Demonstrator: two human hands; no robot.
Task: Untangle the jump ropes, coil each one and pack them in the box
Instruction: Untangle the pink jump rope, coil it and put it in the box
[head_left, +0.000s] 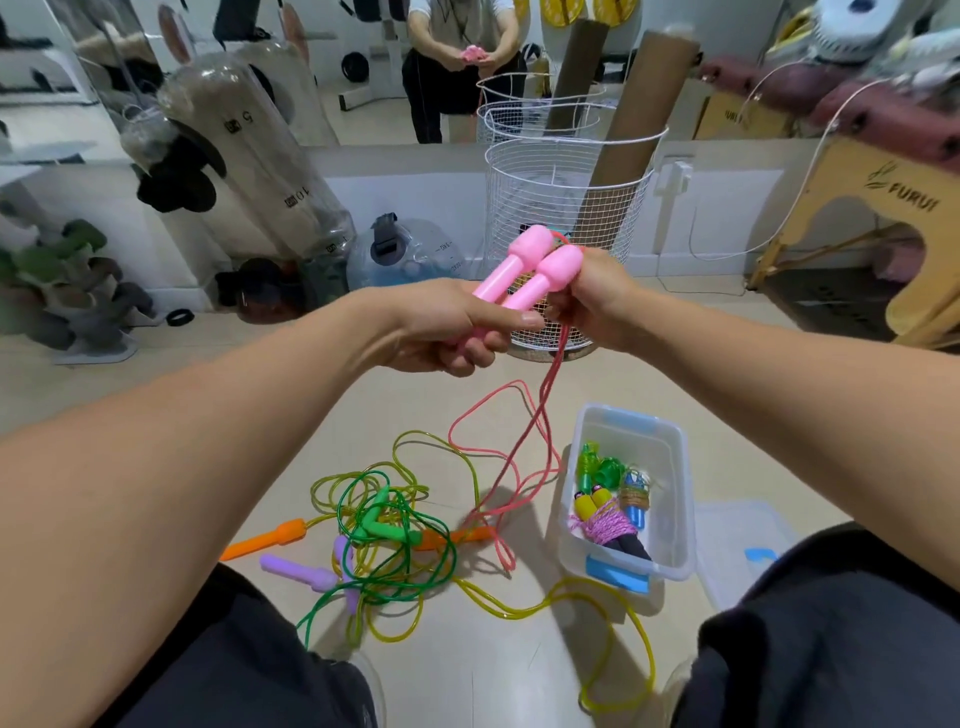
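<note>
Hands raised in front of the person, over the floor. The left hand (457, 327) grips the lower ends of two pink handles (524, 275), fingers curled round them, thumb lying along the nearer one. The handles stand side by side, tilted up and away, their thick ends uppermost. The right hand (592, 291) is closed against the thick end of the right-side handle, where the pink cord (519, 447) comes out; whether it pinches the cord or the handle cannot be told.

The pink cord hangs from the hands in loose loops down to the floor, its lowest loop lying just beside the box.

On the floor, left of the box, lies a tangled heap: a green cord (395, 566) with green handles, a yellow cord (613, 608) with orange handles (260, 543), and purple handles (301, 569) at the near edge of the heap. The yellow cord trails out to the right in front of the box.

The clear plastic box (670, 467) stands open on the floor at right. Inside it lie coiled ropes: one green, one with blue handles, one with yellow handles wound in pink string. The lid (737, 540) lies flat just right of the box.

A white wire basket (561, 202) holding cardboard tubes stands behind the hands against the wall.
</note>
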